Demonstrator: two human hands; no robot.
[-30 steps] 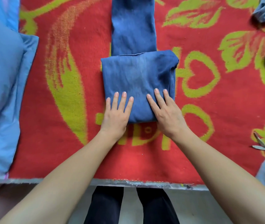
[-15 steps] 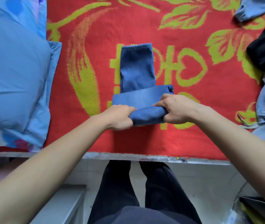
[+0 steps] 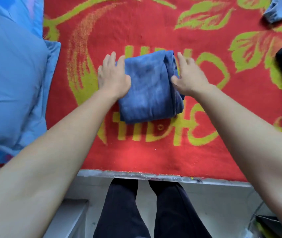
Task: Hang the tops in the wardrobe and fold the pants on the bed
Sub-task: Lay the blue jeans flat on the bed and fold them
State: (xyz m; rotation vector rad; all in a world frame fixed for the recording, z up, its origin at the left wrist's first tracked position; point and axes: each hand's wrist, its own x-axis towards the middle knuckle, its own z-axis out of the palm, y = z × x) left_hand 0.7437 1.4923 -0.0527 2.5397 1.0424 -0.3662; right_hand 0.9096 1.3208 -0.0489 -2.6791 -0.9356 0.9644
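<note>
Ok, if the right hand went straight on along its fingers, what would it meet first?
Only bare red blanket, as far as the picture shows. The right hand points away beside the folded jeans; the blue garment in the far corner lies well off to its right.

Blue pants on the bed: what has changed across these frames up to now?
Both hands took hold of the near fold and turned it away from the person over the outstretched leg; the blue pants now form one compact bundle. The grip is released: the left hand and right hand flank it, fingers straight. The red blanket and blue pillow are unchanged.
</note>
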